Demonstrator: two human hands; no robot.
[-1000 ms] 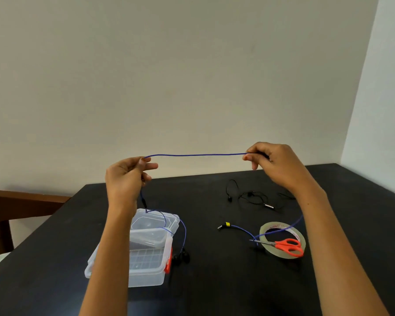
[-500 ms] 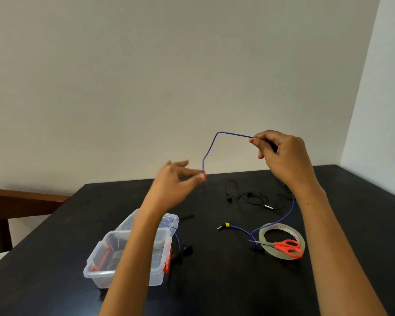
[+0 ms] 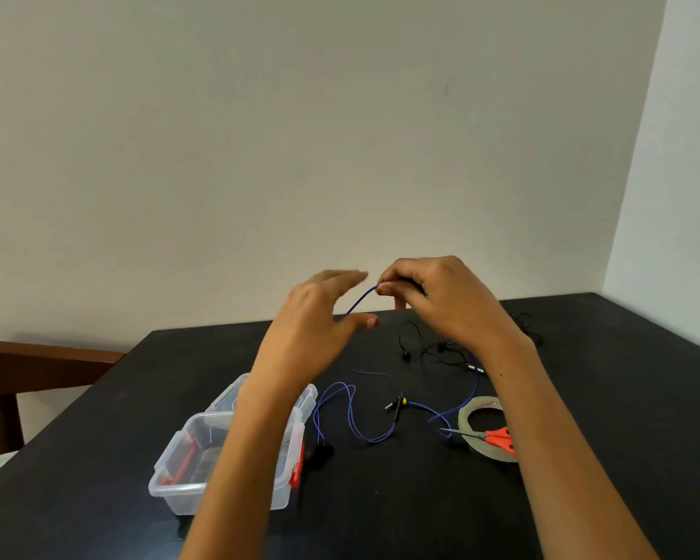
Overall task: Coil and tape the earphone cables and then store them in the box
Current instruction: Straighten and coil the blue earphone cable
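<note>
My right hand point(image 3: 445, 301) pinches the blue earphone cable point(image 3: 360, 299) above the table. A short arc of the cable runs from those fingertips down to my left hand point(image 3: 320, 321), whose fingers are spread and blurred, thumb touching the cable. The rest of the blue cable loops on the table point(image 3: 350, 414), ending in a yellow-marked plug point(image 3: 399, 402). A clear plastic box point(image 3: 182, 466) with red latches stands open at the left, partly behind my left forearm. A second, black earphone cable point(image 3: 433, 349) lies tangled farther back.
A roll of clear tape point(image 3: 471, 416) lies at the right with red-handled scissors point(image 3: 496, 436) on it. The black table point(image 3: 380, 511) meets a white wall at the back. A wooden chair back point(image 3: 37, 365) stands at the left.
My hands came together from a wide stretch of cable. The left hand swept right to the right hand, and slack blue cable dropped in loops onto the table.
</note>
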